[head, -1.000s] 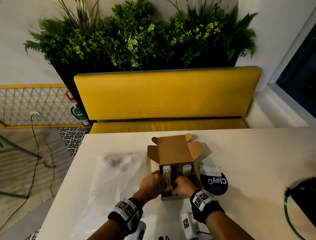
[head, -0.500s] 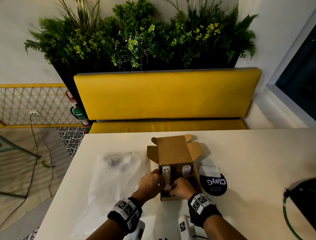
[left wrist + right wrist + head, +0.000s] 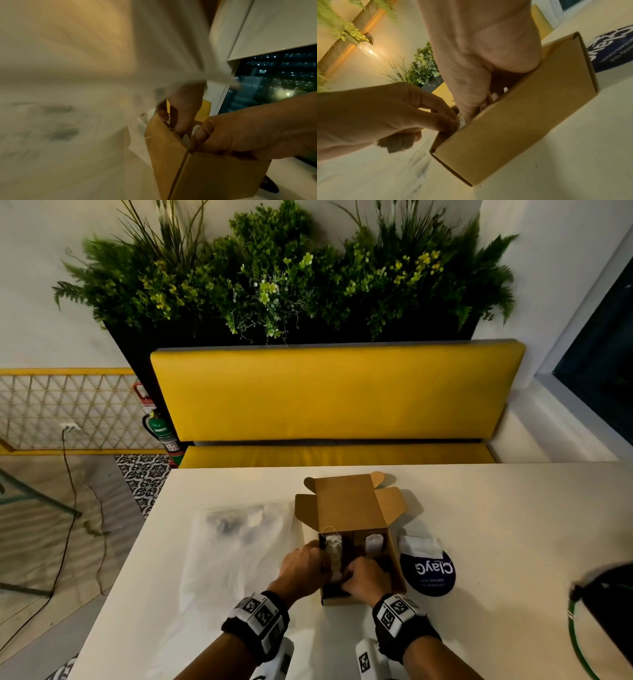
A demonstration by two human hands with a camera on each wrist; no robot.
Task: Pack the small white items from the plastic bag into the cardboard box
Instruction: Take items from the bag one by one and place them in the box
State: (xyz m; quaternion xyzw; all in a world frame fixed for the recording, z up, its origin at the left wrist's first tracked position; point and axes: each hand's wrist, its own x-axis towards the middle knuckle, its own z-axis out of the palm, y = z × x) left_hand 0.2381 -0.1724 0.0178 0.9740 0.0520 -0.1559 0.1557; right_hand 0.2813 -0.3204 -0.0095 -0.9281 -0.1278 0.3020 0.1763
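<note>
An open cardboard box (image 3: 346, 501) stands mid-table, its lid flap up at the back. Two white wrapped items (image 3: 334, 546) (image 3: 373, 544) stand in its two compartments. My left hand (image 3: 303, 565) reaches over the box's left wall and pinches a small white item (image 3: 461, 121) at the near left corner. My right hand (image 3: 364, 578) dips in from the near side, its thumb (image 3: 469, 105) and curled fingers on the same item. In the left wrist view the left hand's fingers (image 3: 181, 115) go down inside the box (image 3: 205, 175). The plastic bag (image 3: 236, 542) lies flat left of the box.
A round dark blue "ClayG" card (image 3: 430, 573) with a white packet (image 3: 419, 544) on it lies right of the box. A dark object with a green cable (image 3: 603, 611) sits at the right table edge. A yellow bench (image 3: 335, 395) runs behind the table.
Both hands stay in the box's near left compartment. They have settled slightly lower on the white item; the box and bag have not moved.
</note>
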